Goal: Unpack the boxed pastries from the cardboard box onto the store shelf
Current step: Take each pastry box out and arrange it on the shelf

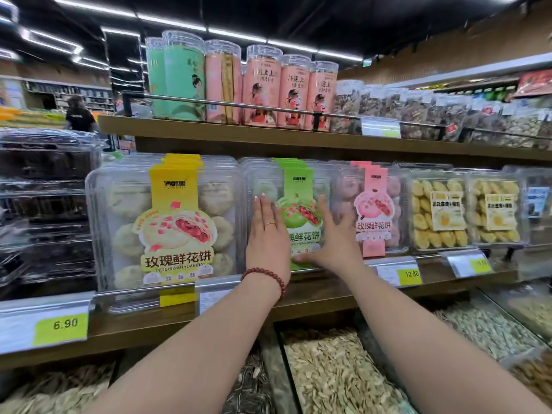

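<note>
A clear pastry box with a green label (298,189) stands upright on the middle shelf (313,291), at the front of a row of like boxes. My left hand (268,231) lies flat against its front left side, fingers straight and together. My right hand (334,240) presses on its lower right front, thumb along the bottom edge. A yellow-label pastry box (167,222) stands to its left and a pink-label pastry box (373,210) to its right. The cardboard box is out of view.
Yellow pastries in clear boxes (466,210) fill the shelf further right. Tall jars (263,85) stand on the upper shelf behind a rail. Dark clear boxes (44,204) are stacked at left. Open seed bins (334,375) lie below. A person (79,115) stands far left.
</note>
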A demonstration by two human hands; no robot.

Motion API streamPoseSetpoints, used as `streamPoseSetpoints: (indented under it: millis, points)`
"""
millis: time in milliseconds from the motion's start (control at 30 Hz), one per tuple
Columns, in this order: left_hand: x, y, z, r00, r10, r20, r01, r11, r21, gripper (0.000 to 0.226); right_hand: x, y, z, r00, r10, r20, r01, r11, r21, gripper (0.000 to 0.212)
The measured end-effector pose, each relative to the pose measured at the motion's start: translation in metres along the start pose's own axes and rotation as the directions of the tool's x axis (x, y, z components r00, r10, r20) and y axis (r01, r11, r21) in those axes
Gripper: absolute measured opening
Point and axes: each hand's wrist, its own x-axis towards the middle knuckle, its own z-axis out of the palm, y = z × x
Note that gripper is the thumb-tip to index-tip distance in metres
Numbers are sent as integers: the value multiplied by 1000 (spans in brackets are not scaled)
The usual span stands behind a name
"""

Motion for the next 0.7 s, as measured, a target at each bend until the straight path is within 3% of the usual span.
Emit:
streamPoseSetpoints:
  millis: [133,267,367,467,700]
  points:
    - [1,-6,1,1000,14,15,-13,999,-35,89,-1,-4,3,1000,21,0,-21,1000,-19,129]
    - [-9,-7,-6,999,28,32,-25,997,-78,80,-15,4,-9,998,-13,55,1,976,216,101]
    - [-20,-4,-20,999,28,19,-25,987,-157,55,-38,10,-25,1000,-18,21,13,972,235,73]
    - [-38,0,-42,999,16,-37,-23,979,-200,33,-65,13,-49,999,-33,-12,35,978,204,59]
    - [-129,20,-100,988,-56,-145,16,964,-265,16,-154,34,-109,988,-124,-87,145,938,313,18]
